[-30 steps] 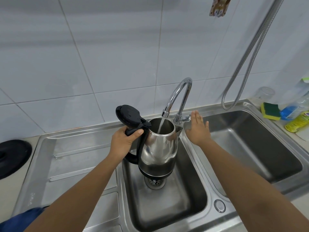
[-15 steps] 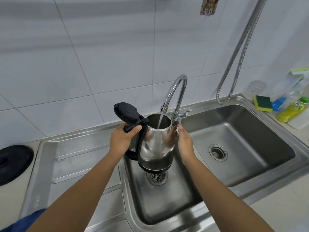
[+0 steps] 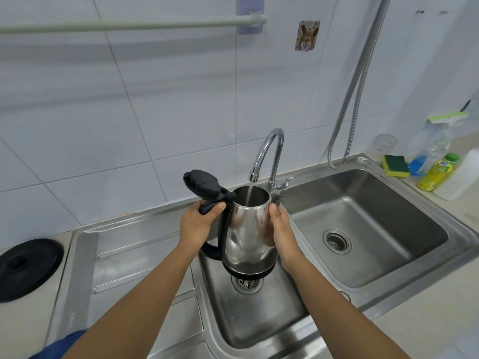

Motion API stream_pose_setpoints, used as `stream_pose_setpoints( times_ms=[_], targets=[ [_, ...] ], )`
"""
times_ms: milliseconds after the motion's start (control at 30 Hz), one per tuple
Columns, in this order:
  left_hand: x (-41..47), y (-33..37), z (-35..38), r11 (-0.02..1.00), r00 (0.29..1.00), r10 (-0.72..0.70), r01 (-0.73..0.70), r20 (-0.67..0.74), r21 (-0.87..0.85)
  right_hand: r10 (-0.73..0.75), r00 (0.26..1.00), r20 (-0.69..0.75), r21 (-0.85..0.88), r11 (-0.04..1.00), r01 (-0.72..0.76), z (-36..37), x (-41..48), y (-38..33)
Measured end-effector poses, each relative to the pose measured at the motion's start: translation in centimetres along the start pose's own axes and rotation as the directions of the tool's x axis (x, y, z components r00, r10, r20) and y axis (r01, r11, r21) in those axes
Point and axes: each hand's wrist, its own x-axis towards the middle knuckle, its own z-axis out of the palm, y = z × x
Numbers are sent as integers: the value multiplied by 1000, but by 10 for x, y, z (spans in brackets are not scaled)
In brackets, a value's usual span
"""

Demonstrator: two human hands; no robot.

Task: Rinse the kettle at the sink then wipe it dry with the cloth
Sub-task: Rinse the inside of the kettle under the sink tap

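Observation:
A steel kettle [image 3: 246, 234] with a black handle and its black lid [image 3: 201, 182] flipped open hangs upright over the left sink basin [image 3: 259, 317]. My left hand [image 3: 197, 224] grips the handle. My right hand [image 3: 280, 229] is pressed flat against the kettle's right side. Water runs from the chrome tap [image 3: 269, 154] straight into the kettle's open mouth. No cloth shows in view, apart from a blue scrap [image 3: 59, 345] at the bottom left edge.
A second, larger basin [image 3: 375, 229] lies to the right, a ribbed draining board [image 3: 129, 255] to the left. A black round base [image 3: 26, 268] sits far left. A sponge [image 3: 395, 165], bottles [image 3: 438, 174] and a glass stand at the back right. A metal hose [image 3: 355, 99] hangs down.
My right hand left the tap lever and came onto the kettle's right side. The camera view tilted upward; the kettle stays under the running water.

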Motion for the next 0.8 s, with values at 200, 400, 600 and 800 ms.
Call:
stream_pose_setpoints(
  times_ms=[200,400,600,800],
  targets=[
    [5,4,7,997,997,-23,29,-80,72,13,996,90,-51,999,-8,-6,18,-3],
    [3,0,23,994,986,-41,57,-159,96,27,987,159,-120,993,-8,-19,42,-3],
    [2,-1,24,992,977,-65,85,-202,90,27,974,226,-120,993,0,-19,49,-5],
    [7,-4,19,992,986,-62,78,-157,102,30,978,207,-67,998,-17,-14,47,3]
  ],
)
